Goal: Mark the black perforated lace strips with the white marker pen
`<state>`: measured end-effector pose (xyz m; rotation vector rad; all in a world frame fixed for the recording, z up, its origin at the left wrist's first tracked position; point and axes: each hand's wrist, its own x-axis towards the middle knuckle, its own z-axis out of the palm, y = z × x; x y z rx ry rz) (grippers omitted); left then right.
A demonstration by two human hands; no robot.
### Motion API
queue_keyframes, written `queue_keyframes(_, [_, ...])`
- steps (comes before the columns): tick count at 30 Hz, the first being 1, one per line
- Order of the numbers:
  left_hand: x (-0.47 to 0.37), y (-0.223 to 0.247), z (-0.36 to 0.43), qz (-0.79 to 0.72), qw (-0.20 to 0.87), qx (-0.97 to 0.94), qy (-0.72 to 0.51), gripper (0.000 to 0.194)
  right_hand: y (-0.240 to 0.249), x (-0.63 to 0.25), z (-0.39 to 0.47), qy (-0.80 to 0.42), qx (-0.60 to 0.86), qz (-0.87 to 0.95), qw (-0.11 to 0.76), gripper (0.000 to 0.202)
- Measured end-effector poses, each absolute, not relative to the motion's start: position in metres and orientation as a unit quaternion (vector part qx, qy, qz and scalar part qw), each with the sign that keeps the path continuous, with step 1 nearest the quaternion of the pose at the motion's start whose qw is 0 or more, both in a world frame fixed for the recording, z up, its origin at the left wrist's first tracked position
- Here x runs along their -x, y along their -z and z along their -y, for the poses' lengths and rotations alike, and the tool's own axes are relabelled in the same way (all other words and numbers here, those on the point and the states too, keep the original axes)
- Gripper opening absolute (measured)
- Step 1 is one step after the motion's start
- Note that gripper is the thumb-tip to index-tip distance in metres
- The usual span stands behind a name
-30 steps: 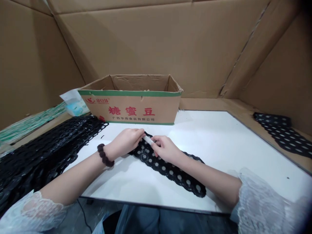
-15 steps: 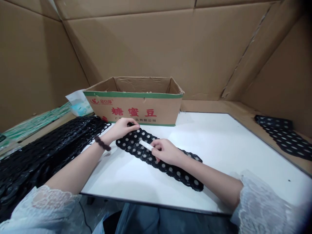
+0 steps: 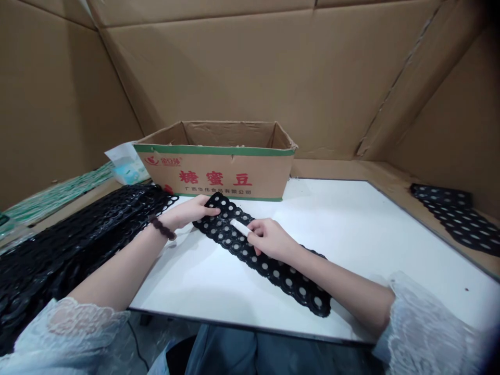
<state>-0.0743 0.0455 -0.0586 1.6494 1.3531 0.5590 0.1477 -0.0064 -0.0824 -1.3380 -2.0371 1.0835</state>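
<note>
A black lace strip (image 3: 269,266) with rows of pale round dots lies slantwise over the white board (image 3: 187,284). My left hand (image 3: 193,210) pinches its upper left end, the thumb on top and the other fingers hidden beneath. Between the thumb and fingers of my right hand (image 3: 271,240) is a small white stick-like tool (image 3: 240,227), its tip pointing up and left at the strip near my left hand. My right forearm passes over the lower part of the strip.
Behind the board stands an open cardboard box (image 3: 214,174). Black lace (image 3: 74,234) is heaped at the left, near green-and-white strands (image 3: 62,190) and a plastic packet (image 3: 127,164). Another dotted black strip (image 3: 461,216) lies at the far right. Cardboard walls surround the work area.
The strip's upper end has shifted right and slightly up, and its lower end slightly right and down. My left hand has moved a little left; my right hand and the white tool have moved slightly right.
</note>
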Motion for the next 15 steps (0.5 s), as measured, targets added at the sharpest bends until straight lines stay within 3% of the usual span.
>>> queue_keyframes(7, [0.066, 0.049, -0.038, -0.479, 0.24, -0.819, -0.205, 0.033, 0.082, -0.147, 0.006, -0.391, 0.486, 0.744, 0.241, 0.017])
queue_keyframes(15, [0.043, 0.049, -0.017, -0.449, 0.077, -0.879, -0.138, 0.019, 0.085, -0.145, 0.006, -0.373, 0.485, 0.75, 0.253, 0.02])
